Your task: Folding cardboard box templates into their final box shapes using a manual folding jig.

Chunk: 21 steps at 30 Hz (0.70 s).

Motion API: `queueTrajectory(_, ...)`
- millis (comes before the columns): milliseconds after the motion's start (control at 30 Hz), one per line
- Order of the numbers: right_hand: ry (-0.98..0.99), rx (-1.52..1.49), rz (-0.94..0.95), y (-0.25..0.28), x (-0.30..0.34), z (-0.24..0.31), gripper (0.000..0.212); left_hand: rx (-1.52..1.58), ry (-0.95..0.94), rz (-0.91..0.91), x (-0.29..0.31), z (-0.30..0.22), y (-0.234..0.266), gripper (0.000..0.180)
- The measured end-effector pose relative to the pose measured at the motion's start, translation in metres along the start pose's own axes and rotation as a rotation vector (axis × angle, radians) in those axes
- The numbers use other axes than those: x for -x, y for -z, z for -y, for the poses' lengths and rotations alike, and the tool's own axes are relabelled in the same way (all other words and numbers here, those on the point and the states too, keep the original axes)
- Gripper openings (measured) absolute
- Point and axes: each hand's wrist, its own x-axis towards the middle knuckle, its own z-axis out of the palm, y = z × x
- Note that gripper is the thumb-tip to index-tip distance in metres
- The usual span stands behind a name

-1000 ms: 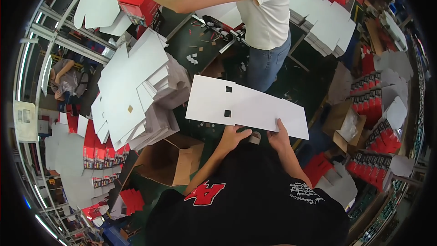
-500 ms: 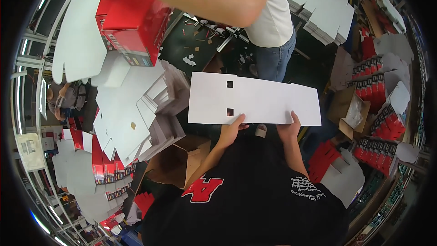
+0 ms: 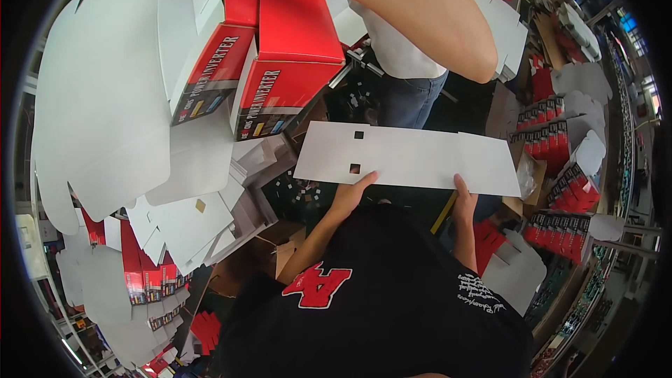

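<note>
A long white cardboard sheet [image 3: 427,157] with two small square cutouts near its left end is held out flat in front of my black shirt. My left hand [image 3: 355,194] pinches its near edge below the cutouts, thumb on top. Farther right along the same edge, my right hand [image 3: 464,203] grips it, also with the thumb on top. The fingers beneath the sheet are mostly hidden.
A co-worker's arm [image 3: 420,17] reaches across the top to red boxes [image 3: 297,21] with open white flaps. Stacked white cardboard [image 3: 185,220] lies at the left. A brown carton [image 3: 290,245] stands beside my left forearm. Rows of red boxes [image 3: 549,140] are at the right.
The co-worker's red boxes have come nearer and now look larger, covering more of the white stack. The cardboard sheet in my hands has shifted slightly right and tilted; both hands keep their grip.
</note>
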Motion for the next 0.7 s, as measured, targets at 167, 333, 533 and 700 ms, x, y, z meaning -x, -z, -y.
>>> queueTrajectory(167, 0.023, -0.118, -0.097, -0.005, 0.010, 0.003, 0.053, 0.133, 0.027, 0.047, -0.005, -0.010, -0.003, 0.038)
queueTrajectory(333, 0.068, 0.008, -0.079, -0.014, 0.022, 0.026, 0.056, 0.216, -0.027, 0.008, -0.010, -0.007, 0.003, 0.038)
queueTrajectory(533, 0.204, 0.019, 0.058, -0.013, 0.042, 0.024, 0.049, 0.246, 0.110, -0.058, 0.003, -0.001, 0.008, 0.047)
queueTrajectory(700, 0.361, 0.320, 0.352, -0.017, 0.057, 0.049, 0.044, 0.300, 0.164, -0.075, -0.001, -0.005, 0.009, 0.050)
